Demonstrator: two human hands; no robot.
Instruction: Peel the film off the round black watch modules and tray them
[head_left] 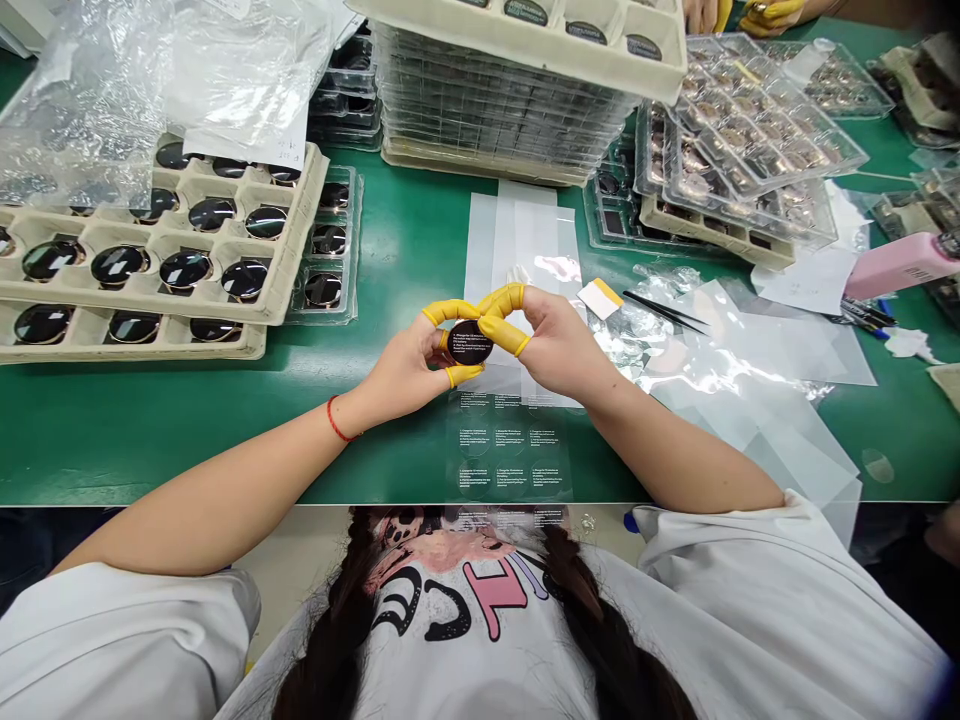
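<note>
A round black watch face point(469, 343) with lines of white print sits upright between the fingers of my left hand point(409, 365). That hand's thumb and fingers, in yellow finger cots, grip its rim. My right hand point(559, 345) pinches at the disc's upper right edge, its cotted thumb and forefinger closed together; whether they hold the rim or the printed film on it is hidden. Below the hands lies a clear sheet of printed round stickers point(510, 455), overhanging the table's front edge. Whitish backing sheets point(521, 225) lie just behind.
Beige trays of round watch faces point(296, 290) stand at left under plastic bags point(240, 70). A tall tray stack point(502, 110) rises at the back. Clear trays point(765, 110), black tweezers point(667, 312), a pink bottle point(900, 265) and loose film point(750, 400) are on the right. Another person's hands point(772, 15) show at the far edge.
</note>
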